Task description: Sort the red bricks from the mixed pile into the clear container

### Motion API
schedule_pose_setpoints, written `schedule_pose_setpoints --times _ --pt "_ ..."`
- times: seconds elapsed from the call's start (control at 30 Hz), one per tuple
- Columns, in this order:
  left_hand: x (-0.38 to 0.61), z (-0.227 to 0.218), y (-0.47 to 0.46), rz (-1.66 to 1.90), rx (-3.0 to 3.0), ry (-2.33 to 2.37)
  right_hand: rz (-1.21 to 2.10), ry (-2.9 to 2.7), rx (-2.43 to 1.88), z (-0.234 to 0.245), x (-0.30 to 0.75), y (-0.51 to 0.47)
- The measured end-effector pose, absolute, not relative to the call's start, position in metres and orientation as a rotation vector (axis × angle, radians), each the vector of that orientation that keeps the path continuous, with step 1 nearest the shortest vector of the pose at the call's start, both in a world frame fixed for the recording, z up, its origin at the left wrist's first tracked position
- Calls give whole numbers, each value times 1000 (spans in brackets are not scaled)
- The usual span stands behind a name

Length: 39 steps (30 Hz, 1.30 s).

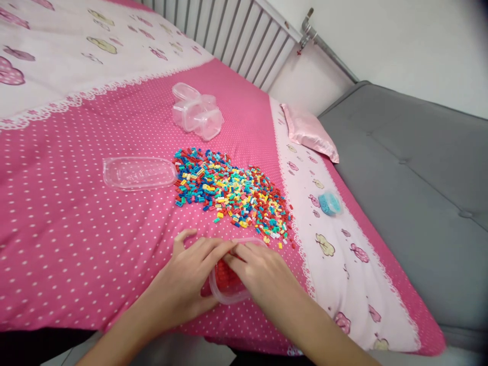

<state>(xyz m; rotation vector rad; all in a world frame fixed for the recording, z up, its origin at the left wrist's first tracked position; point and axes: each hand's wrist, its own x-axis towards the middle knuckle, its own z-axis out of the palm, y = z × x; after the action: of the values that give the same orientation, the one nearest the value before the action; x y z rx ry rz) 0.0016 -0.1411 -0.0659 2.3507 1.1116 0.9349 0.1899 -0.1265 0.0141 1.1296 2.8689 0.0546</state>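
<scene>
A clear plastic container with red toy bricks inside stands near the bed's front edge. My left hand is curled around its left side, thumb low by the wall and fingertips over the far rim. My right hand reaches over the container from the right, its fingers bent and pressed together. The fingertips of both hands meet above the red bricks, and whatever lies between them is hidden. Just beyond spreads a large pile of small multicoloured toy bricks.
Left of the pile lies a clear plastic lid. Several clear containers are heaped behind it. A small blue tub sits to the right, with a pink pillow farther back. A grey padded headboard borders the bed.
</scene>
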Motion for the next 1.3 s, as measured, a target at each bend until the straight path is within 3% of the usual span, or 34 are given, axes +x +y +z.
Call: schedule_pose_setpoints --times 0.33,0.77,1.3 --pt "1 -65 -141 887 2346 1133 300 2774 1221 14 199 -127" --pt "0 -65 -142 875 2363 1133 146 2772 1283 15 200 -129" --pt "1 -62 -141 914 2370 1160 328 2753 1373 15 215 -128"
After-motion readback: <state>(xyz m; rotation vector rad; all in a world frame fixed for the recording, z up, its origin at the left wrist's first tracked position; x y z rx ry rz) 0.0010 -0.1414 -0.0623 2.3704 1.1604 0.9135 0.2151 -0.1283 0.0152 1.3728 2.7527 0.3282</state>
